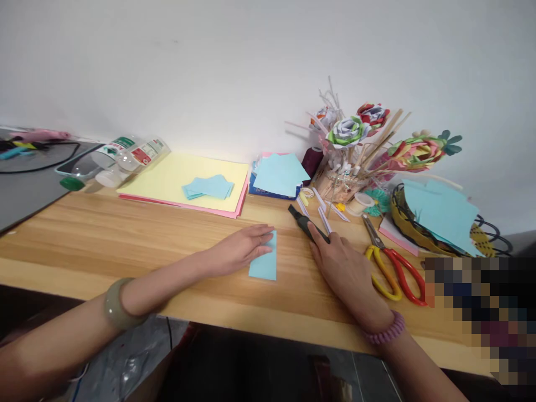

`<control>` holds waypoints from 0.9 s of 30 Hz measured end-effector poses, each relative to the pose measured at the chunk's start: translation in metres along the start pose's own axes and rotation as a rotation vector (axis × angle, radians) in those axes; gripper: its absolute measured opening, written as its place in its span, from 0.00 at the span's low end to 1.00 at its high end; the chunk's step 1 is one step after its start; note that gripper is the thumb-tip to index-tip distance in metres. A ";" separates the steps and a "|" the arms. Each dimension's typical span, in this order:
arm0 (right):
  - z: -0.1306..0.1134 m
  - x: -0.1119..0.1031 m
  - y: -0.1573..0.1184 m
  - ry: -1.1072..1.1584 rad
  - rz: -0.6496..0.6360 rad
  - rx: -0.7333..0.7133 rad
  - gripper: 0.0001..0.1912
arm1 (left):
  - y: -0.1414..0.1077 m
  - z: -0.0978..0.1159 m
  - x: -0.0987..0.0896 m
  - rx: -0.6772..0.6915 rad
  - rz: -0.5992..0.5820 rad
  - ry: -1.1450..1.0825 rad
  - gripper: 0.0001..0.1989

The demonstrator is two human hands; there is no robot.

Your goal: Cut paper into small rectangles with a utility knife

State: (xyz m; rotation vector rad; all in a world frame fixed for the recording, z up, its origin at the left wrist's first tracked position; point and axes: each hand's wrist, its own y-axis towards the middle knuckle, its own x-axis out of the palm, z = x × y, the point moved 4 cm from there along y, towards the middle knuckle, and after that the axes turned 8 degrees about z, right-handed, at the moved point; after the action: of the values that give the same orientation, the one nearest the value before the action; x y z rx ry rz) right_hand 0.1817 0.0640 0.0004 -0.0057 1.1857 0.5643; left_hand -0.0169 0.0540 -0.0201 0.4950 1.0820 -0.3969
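A small blue paper rectangle (pixel 266 267) lies on the wooden table in front of me. My left hand (pixel 240 249) rests flat on its upper left part, fingers stretched out and covering some of it. To the right, my right hand (pixel 341 262) is wrapped round a dark craft knife (pixel 302 221), its index finger lying along the handle and the knife pointing up and left. The knife is apart from the blue paper. Part of the handle is hidden under the palm.
Scissors (pixel 383 251) with yellow and red handles lie right of my right hand. Behind are yellow sheets (pixel 167 178) with blue pieces (pixel 209 187), stacked blue paper (pixel 278 174), paper flowers (pixel 347 132) and a basket (pixel 404 215). Plastic bottles (pixel 140 154) lie at the back left.
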 end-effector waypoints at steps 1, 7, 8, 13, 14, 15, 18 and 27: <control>0.002 0.002 0.002 0.003 0.029 0.000 0.23 | 0.003 -0.001 -0.002 -0.046 0.028 0.001 0.19; 0.005 0.003 0.004 0.046 0.180 -0.020 0.21 | 0.029 -0.016 -0.015 -0.294 0.059 0.064 0.18; 0.005 0.002 0.004 0.055 0.203 -0.017 0.21 | 0.032 -0.018 -0.016 -0.325 0.043 0.054 0.14; 0.006 0.001 0.005 0.138 0.319 -0.018 0.22 | 0.028 -0.025 -0.024 -0.416 0.021 -0.078 0.05; 0.006 0.001 0.005 0.154 0.336 -0.025 0.21 | 0.024 -0.029 -0.028 -0.435 0.047 -0.102 0.06; 0.006 0.001 0.005 0.165 0.348 -0.032 0.21 | 0.019 -0.034 -0.033 -0.462 0.088 -0.118 0.06; 0.006 0.000 0.006 0.200 0.378 -0.048 0.20 | 0.001 -0.064 -0.059 -0.606 0.304 -0.096 0.13; -0.005 -0.023 0.039 0.300 0.488 -0.131 0.19 | -0.036 -0.150 -0.111 -0.859 0.775 0.109 0.27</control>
State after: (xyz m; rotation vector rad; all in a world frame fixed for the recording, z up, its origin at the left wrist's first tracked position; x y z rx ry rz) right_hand 0.1549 0.0863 0.0294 0.0924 1.4490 1.0997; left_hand -0.1932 0.1159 0.0170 0.1277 0.9723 0.7651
